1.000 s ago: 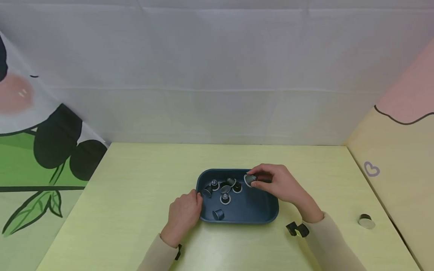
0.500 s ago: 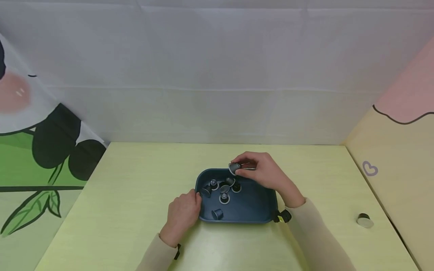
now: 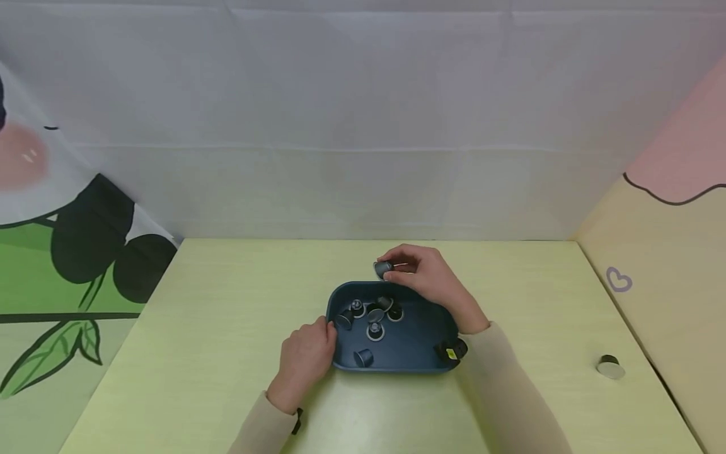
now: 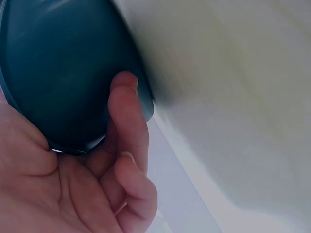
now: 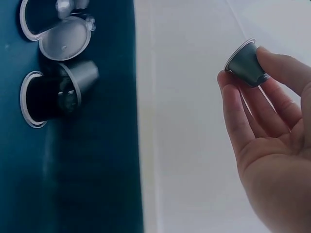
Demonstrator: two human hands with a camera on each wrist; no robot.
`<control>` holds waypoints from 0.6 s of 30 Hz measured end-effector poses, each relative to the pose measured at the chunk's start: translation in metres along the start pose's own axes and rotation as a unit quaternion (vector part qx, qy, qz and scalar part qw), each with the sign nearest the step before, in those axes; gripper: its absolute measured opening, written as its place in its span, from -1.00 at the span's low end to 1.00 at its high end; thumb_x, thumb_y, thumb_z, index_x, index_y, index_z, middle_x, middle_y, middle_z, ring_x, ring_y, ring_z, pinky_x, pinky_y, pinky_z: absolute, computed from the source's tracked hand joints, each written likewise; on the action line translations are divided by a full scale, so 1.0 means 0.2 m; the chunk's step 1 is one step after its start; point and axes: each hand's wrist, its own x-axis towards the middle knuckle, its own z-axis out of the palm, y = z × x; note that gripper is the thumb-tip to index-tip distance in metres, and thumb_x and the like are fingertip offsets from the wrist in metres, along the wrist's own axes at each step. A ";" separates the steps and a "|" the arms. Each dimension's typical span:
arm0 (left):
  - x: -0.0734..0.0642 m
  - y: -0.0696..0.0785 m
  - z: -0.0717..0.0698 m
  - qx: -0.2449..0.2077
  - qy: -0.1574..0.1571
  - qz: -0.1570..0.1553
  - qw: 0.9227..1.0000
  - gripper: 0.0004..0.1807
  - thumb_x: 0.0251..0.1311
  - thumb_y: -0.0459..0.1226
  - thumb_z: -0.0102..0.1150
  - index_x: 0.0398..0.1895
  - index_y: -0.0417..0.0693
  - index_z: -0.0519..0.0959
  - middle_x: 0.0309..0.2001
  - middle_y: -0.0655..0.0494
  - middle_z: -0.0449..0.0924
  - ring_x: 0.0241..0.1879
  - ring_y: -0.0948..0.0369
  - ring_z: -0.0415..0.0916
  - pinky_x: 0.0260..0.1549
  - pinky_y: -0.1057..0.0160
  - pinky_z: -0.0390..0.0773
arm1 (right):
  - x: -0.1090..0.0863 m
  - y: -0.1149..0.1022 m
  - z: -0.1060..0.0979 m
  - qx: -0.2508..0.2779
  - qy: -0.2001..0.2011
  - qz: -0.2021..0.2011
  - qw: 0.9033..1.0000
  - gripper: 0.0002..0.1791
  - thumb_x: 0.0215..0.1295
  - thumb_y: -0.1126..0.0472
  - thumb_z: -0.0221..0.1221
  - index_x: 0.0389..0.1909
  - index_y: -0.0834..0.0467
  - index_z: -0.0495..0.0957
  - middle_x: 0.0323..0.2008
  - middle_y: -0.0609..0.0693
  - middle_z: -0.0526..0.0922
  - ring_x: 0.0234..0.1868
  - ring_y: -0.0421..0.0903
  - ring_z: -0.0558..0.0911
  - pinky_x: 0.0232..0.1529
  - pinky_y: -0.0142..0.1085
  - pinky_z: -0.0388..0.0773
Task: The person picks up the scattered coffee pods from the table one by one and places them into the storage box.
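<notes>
A dark blue tray (image 3: 416,337) stands on the table, with several coffee capsules in its left half. My left hand (image 3: 308,354) grips the tray's left rim; in the left wrist view its fingers curl beneath the tray's underside (image 4: 58,63). Just past the tray's far rim, my right hand (image 3: 426,275) pinches a grey-green coffee capsule (image 5: 247,64) between thumb and fingertips. That capsule is tilted, its wide rim facing left in the right wrist view. Inside the tray, a dark blue capsule (image 3: 363,358) lies on its side near the front, and a black one (image 5: 41,99) shows up close.
One more capsule (image 3: 610,367), with a dark body and a pale lid, lies alone on the right of the pale yellow table (image 3: 238,290). A light cloth (image 3: 363,126) hangs behind the table. Printed panels stand at left and right.
My right hand has lifted the capsule from the tray's right half and carried it left and away, past the far rim. The left hand has stayed on the tray.
</notes>
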 end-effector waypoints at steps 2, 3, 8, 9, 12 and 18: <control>0.00 0.00 0.00 -0.001 0.000 -0.001 1.000 -0.67 0.42 -0.19 -0.07 -0.55 -0.09 0.39 -0.69 0.02 0.32 -0.73 0.04 0.37 -0.74 0.06 0.37 | 0.01 0.02 0.01 0.006 -0.001 0.005 1.000 -0.67 0.24 0.32 0.35 0.02 0.24 0.62 -0.01 0.12 0.67 -0.01 0.09 0.70 -0.03 -0.22 0.60; 0.00 0.00 0.00 0.000 0.001 0.000 1.000 -0.67 0.41 -0.19 -0.07 -0.55 -0.09 0.39 -0.69 0.02 0.32 -0.73 0.04 0.37 -0.75 0.06 0.37 | 0.01 0.04 0.01 0.008 -0.003 0.008 1.000 -0.67 0.24 0.32 0.35 0.02 0.24 0.63 -0.01 0.12 0.67 -0.01 0.09 0.70 -0.03 -0.23 0.60; 0.00 0.01 0.00 0.004 0.002 0.002 1.000 -0.67 0.42 -0.19 -0.07 -0.55 -0.09 0.39 -0.69 0.01 0.31 -0.74 0.04 0.36 -0.75 0.06 0.36 | 0.00 0.04 0.04 0.008 -0.016 0.020 1.000 -0.67 0.25 0.39 0.31 0.03 0.35 0.60 0.00 0.23 0.65 0.03 0.16 0.67 0.02 -0.11 0.58; 0.00 0.01 0.00 0.004 0.001 0.002 1.000 -0.67 0.42 -0.19 -0.07 -0.55 -0.09 0.38 -0.69 0.01 0.31 -0.74 0.04 0.36 -0.76 0.06 0.36 | 0.00 0.05 0.05 0.007 -0.020 0.023 1.000 -0.67 0.25 0.41 0.30 0.03 0.38 0.59 0.00 0.26 0.65 0.03 0.18 0.66 0.03 -0.08 0.57; 0.00 0.01 0.00 0.003 -0.001 0.002 1.000 -0.66 0.42 -0.19 -0.07 -0.56 -0.09 0.37 -0.70 0.02 0.30 -0.74 0.05 0.35 -0.76 0.07 0.35 | 0.00 0.07 0.07 0.002 -0.031 0.026 0.999 -0.67 0.25 0.42 0.29 0.04 0.40 0.58 -0.01 0.27 0.65 0.04 0.18 0.65 0.04 -0.06 0.56; 0.01 0.02 0.00 0.000 0.000 0.004 1.000 -0.66 0.42 -0.18 -0.08 -0.57 -0.08 0.37 -0.69 0.02 0.31 -0.73 0.04 0.36 -0.75 0.06 0.36 | 0.01 0.16 0.10 0.001 -0.049 0.027 0.998 -0.64 0.25 0.37 0.31 0.07 0.30 0.61 0.01 0.19 0.66 0.05 0.11 0.66 0.01 -0.21 0.58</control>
